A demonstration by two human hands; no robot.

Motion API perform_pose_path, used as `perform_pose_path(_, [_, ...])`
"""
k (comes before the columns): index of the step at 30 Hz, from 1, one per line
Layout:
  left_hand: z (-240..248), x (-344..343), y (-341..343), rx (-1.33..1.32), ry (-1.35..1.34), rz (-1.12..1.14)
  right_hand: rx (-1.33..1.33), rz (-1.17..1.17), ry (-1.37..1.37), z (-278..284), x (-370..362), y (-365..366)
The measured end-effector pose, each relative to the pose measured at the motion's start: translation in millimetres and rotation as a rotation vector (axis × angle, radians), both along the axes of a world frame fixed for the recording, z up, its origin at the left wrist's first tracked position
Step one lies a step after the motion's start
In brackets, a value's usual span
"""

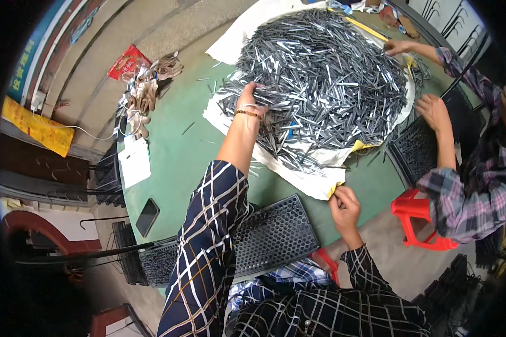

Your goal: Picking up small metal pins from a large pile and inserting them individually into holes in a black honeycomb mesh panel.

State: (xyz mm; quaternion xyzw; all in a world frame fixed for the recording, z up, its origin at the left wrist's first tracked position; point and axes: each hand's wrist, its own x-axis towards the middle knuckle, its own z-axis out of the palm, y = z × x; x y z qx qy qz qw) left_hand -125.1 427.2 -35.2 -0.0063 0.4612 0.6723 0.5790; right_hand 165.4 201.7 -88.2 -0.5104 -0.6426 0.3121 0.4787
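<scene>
A big heap of thin dark-grey and silvery sticks (331, 73) lies on a spread white sheet (298, 175) with yellow corners. My left hand (252, 102), a beaded bracelet at its wrist, reaches into the heap's left side. Sticks lie against it; its fingers are partly hidden and smeared by motion. At the near edge, my right hand (346, 206) is closed, pinching a yellow corner of the sheet. A black tray with rows of round holes (275, 236) sits at the table's near edge, between my forearms.
On the green table (174, 146) lie a phone (148, 217), white paper (135, 163), gloves (143, 98) and a red packet (128, 62). At the right, a co-worker's hands (433, 111) are by the heap, near another black tray (419, 149). A red stool (419, 219) stands below.
</scene>
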Motion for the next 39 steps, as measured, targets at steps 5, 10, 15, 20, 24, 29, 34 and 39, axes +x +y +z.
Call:
perform_pose_path(5, [52,26,-44,0.090,-0.124,-0.072,0.213,-0.035,0.117,91,-20,9])
perform_pose_path(10, [66,81,-77,0.176,-0.100,-0.240,0.121,-0.043,0.417,114,-79,89])
perform_pose_path(15, [62,103,-98,0.256,-0.059,0.047,-0.114,0.032,0.876,96,-130,105])
perform_pose_path(20, [59,104,-107,0.350,0.094,0.052,-0.431,-0.046,1.327,89,-144,114])
perform_pose_path(24, [65,114,-112,0.407,0.192,-0.005,-0.467,-0.048,1.457,61,-139,131])
perform_pose_path(29, [72,105,-123,0.449,0.337,-0.182,-0.569,0.168,1.687,66,-143,132])
perform_pose_path(34, [56,106,-118,0.491,0.840,-0.234,-0.484,0.251,1.630,61,-139,141])
perform_pose_path(39, [52,99,-118,0.367,0.617,0.012,-0.507,0.131,1.505,79,-140,118])
